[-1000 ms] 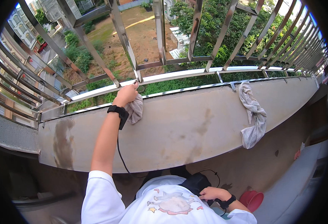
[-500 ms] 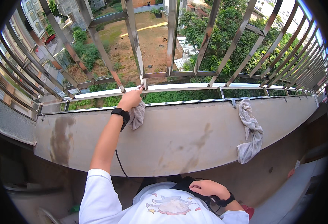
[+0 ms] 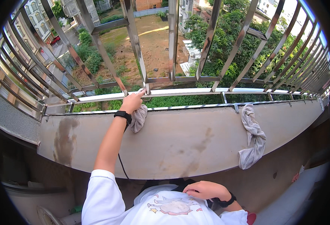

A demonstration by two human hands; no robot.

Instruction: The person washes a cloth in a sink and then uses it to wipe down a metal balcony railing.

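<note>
One left hand (image 3: 132,102) clutches a half-hidden grey rag (image 3: 138,118); right hand (image 3: 204,189) rests spread.

Grey cleaning cloth (image 3: 138,118): small, soft, crumpled. Held in the left hand (image 3: 132,102), bunched under the fingers against the white lower rail (image 3: 180,92) of the metal balcony railing, just beside the foot of an upright bar. Most of it hangs loose below the wrist (a limp fold, not spread), draping over the top edge of the concrete parapet (image 3: 180,138). No pattern is visible; whether it is wet or dry cannot be told.
</note>
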